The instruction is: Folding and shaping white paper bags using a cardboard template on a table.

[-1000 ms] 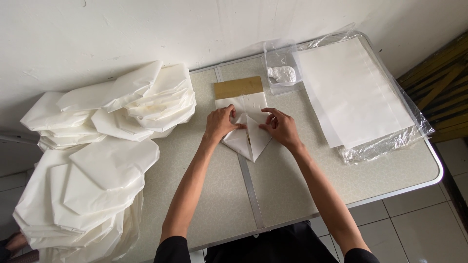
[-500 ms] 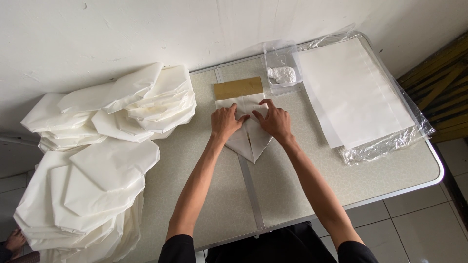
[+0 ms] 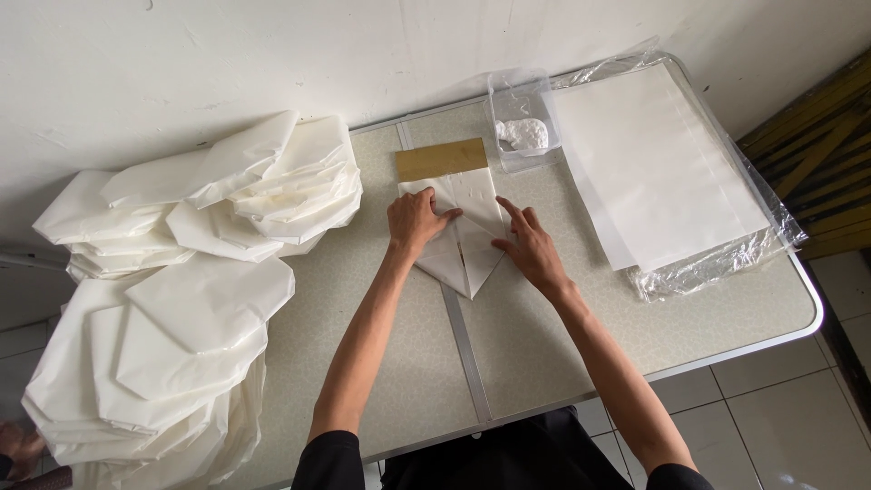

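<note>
A sheet of white paper [image 3: 467, 249] folded into a downward point lies at the middle of the folding table [image 3: 544, 354]. My left hand [image 3: 415, 222] presses flat on its upper left flap. My right hand [image 3: 529, 247] rests on its right edge, index finger stretched toward the upper part. A tan rectangular board [image 3: 441, 159] lies just beyond the paper, partly under its top edge.
A stack of flat white sheets in clear plastic wrap [image 3: 662, 168] lies at the right. A small clear box with a white lump [image 3: 522, 132] stands behind the paper. Piles of folded white paper cones [image 3: 181, 290] cover the left end. A wall runs behind.
My hands have spread apart a little on the paper. The right hand slid to the right edge and the top flaps now lie flatter.
</note>
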